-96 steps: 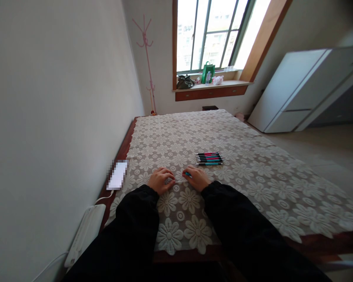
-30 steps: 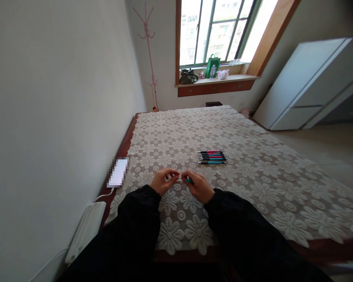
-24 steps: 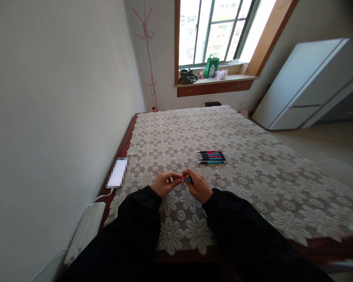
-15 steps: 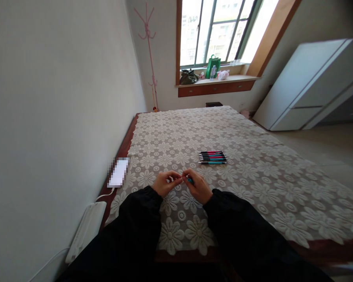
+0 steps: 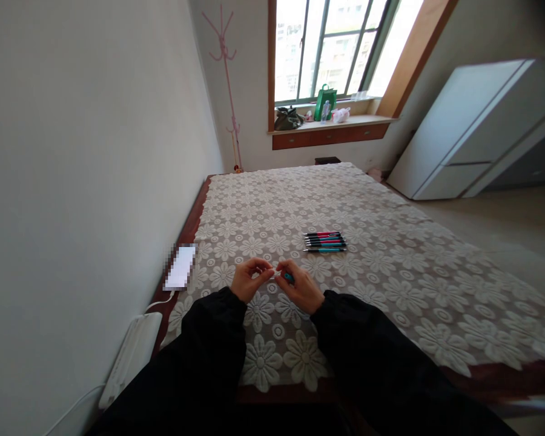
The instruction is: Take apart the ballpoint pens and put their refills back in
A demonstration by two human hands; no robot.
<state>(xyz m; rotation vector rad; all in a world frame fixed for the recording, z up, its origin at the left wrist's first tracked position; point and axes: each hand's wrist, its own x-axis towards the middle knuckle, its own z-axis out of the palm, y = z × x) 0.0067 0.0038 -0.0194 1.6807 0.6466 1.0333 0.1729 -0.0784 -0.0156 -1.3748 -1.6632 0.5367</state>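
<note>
My left hand (image 5: 249,281) and my right hand (image 5: 301,288) meet just above the lace-covered table (image 5: 390,266), near its front edge. My right hand pinches a small teal pen part (image 5: 289,277). My left hand's fingertips pinch a thin pale piece that runs toward the teal part; its exact shape is too small to tell. A short way beyond my hands, a neat row of several pens (image 5: 324,241) in red, teal and black lies on the cloth. Black sleeves cover both my arms.
A phone (image 5: 180,268) with a white cable lies at the table's left edge by the wall. A white flat device (image 5: 131,357) sits lower left. A white cabinet (image 5: 472,133) stands at right, a pink coat stand (image 5: 227,79) and a windowsill with bags at the back.
My hands have lifted slightly off the cloth and drawn close together, fingertips meeting over the small pen parts. The row of pens has not moved.
</note>
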